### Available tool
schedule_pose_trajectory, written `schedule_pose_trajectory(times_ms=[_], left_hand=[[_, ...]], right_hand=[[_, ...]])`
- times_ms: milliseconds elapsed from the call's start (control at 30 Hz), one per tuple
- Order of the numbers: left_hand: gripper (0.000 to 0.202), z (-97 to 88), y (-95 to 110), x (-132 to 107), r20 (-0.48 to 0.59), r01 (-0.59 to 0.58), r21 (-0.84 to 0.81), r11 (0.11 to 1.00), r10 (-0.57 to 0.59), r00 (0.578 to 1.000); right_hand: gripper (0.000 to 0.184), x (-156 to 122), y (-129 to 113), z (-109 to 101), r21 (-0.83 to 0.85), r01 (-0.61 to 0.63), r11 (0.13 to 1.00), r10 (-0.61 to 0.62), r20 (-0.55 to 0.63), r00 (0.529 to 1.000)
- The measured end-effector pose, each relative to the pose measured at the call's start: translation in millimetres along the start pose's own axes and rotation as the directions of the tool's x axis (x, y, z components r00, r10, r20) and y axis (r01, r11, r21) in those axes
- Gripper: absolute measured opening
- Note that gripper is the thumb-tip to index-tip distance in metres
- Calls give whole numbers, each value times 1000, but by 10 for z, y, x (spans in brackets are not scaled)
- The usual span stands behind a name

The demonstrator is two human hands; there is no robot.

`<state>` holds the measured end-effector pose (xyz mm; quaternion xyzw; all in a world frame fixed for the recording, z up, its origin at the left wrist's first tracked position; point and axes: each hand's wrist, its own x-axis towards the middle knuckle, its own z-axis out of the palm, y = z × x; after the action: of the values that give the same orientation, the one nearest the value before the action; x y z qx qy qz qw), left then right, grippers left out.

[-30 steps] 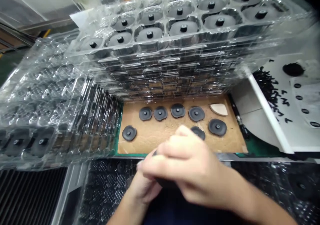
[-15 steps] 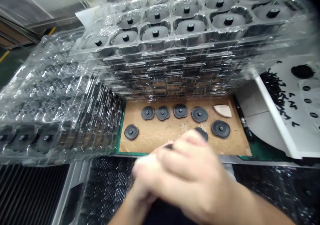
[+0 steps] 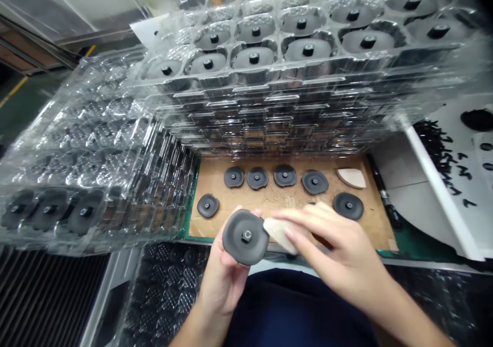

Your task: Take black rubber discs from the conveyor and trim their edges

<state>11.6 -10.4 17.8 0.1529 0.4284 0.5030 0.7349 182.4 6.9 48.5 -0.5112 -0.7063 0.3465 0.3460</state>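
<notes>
My left hand (image 3: 222, 280) grips a round grey rubber disc (image 3: 245, 236) with a small centre nub, held up facing me. My right hand (image 3: 335, 252) pinches a pale beige wedge-shaped piece (image 3: 278, 232) whose tip touches the disc's right edge. Both hands hover over the near edge of a brown board (image 3: 269, 198). On that board lie several more grey discs (image 3: 285, 175), and a second pale wedge (image 3: 351, 178) rests near its far right corner.
A tall stack of clear blister trays (image 3: 308, 80) holding grey discs stands behind the board. Another tray stack (image 3: 77, 172) leans at the left. A white tray (image 3: 442, 182) with small black parts sits at the right. Dark empty trays (image 3: 165, 280) lie below.
My hands were clasped together and blurred over the disc. Now they have parted: the left holds the disc up facing me and the right shows the pale wedge against it.
</notes>
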Motion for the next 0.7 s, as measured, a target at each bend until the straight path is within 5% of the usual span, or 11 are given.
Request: schedule_pose_trajectory(times_ms=[133, 267, 367, 467, 567, 633, 700], left_hand=[[56, -36, 68, -9, 12, 9, -66, 998, -8, 1000], [61, 1, 54, 26, 27, 40, -72, 997, -39, 999], [67, 52, 1, 26, 40, 49, -54, 997, -47, 998], [60, 69, -42, -10, 43, 58, -26, 998, -57, 997], [52, 19, -60, -36, 74, 83, -29, 996, -81, 994], [55, -15, -68, -37, 26, 78, -29, 997, -77, 997], [61, -17, -76, -33, -16, 94, -24, 995, -95, 995]], right_hand=[[20, -324, 300, 131, 283, -358, 890, 315, 186, 931], [25, -438, 405, 198, 304, -510, 805, 522, 46, 851], [21, -302, 208, 111, 236, -337, 912, 382, -182, 906], [25, -122, -103, 67, 34, 23, 999, -12, -296, 955], [27, -31, -302, 105, -62, 271, 961, -277, -125, 953], [25, -3, -335, 138, -23, 246, 969, -244, 70, 967], [23, 32, -322, 168, -33, 198, 980, -191, 143, 971]])
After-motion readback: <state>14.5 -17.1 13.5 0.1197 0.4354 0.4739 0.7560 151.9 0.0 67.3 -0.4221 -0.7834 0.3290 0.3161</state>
